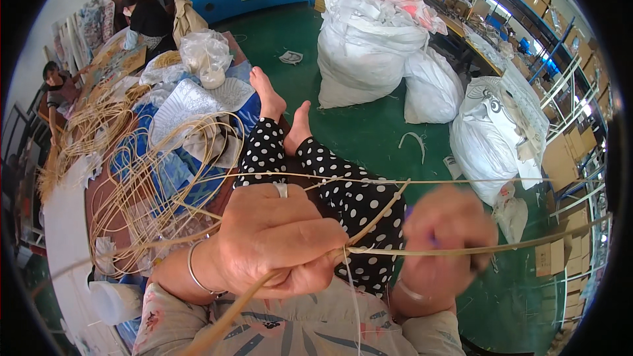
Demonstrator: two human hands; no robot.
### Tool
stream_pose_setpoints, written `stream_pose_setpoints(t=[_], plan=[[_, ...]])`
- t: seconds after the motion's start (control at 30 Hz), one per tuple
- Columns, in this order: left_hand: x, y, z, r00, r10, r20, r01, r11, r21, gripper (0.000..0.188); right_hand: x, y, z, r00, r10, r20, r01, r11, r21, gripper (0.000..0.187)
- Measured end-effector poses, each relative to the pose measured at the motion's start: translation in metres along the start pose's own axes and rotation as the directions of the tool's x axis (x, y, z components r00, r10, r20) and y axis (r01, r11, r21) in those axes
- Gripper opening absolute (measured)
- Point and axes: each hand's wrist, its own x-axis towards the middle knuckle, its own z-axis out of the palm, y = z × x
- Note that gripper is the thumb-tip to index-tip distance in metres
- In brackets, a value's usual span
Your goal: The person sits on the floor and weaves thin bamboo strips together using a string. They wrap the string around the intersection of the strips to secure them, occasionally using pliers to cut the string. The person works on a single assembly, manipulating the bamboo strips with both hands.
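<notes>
My left hand (280, 244), with a ring and a bangle, is closed in the middle of the view. Between its thumb and fingers it pinches several thin tan canes (527, 242) where they cross. One cane runs far to the right, others slant up or down to the left. A white thread (355, 296) hangs from the crossing point. My right hand (452, 234) is to the right, beside the long cane, and smeared by motion. Its fingers look curled, but whether they hold anything cannot be made out. A small purple patch shows on it.
Loose loops of cane (132, 204) lie on the work surface to my left, near a white container (115, 303) and a clear plastic bag (206, 56). Large white sacks (369, 46) stand on the green floor. Two people sit at the far left. Shelves and cartons (552, 258) line the right.
</notes>
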Motion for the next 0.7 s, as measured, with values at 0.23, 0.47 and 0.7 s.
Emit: stream_pose_setpoints(t=[0.23, 0.47, 0.7], plan=[[-0.001, -0.003, -0.004, 0.999, 0.023, 0.024, -0.020, 0.996, -0.084, 0.009, 0.041, 0.018, 0.004, 0.894, 0.282, 0.350, -0.308, 0.951, 0.021, 0.033], [-0.002, -0.002, 0.001, 0.999, 0.017, 0.031, -0.014, 0.994, -0.109, 0.012, 0.067, 0.019, -0.003, 0.626, 0.305, 0.718, -0.454, 0.891, 0.018, 0.024], [-0.004, -0.006, 0.002, 1.000, 0.016, 0.015, -0.014, 0.992, -0.122, 0.013, 0.075, 0.020, 0.004, 0.648, 0.263, 0.714, -0.355, 0.934, -0.022, 0.016]])
